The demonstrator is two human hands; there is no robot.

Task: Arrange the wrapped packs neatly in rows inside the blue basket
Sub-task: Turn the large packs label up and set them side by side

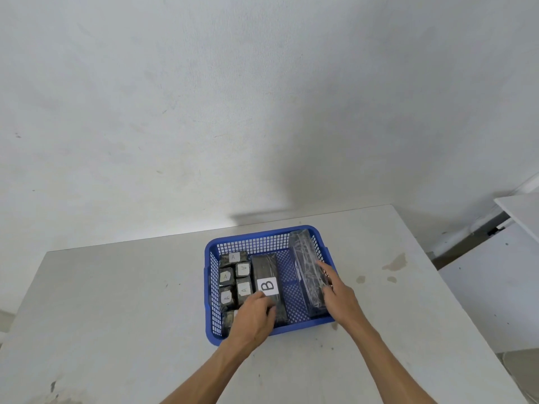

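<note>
Inside, left hand [256,312] grips "B" pack [268,287]; right hand [338,290] flat on unlabelled pack [306,263].

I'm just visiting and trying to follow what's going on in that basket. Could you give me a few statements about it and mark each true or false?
1. The blue basket sits on a white table. True.
2. The long pack labelled B lies outside the basket. False: it lies inside, beside the small packs labelled A.
3. The right hand touches the long pack at the basket's right side. True.
4. The left hand rests on the table away from the basket. False: it reaches into the basket at the B pack's near end.
5. The small packs fill the basket's right side. False: they are on its left.
</note>
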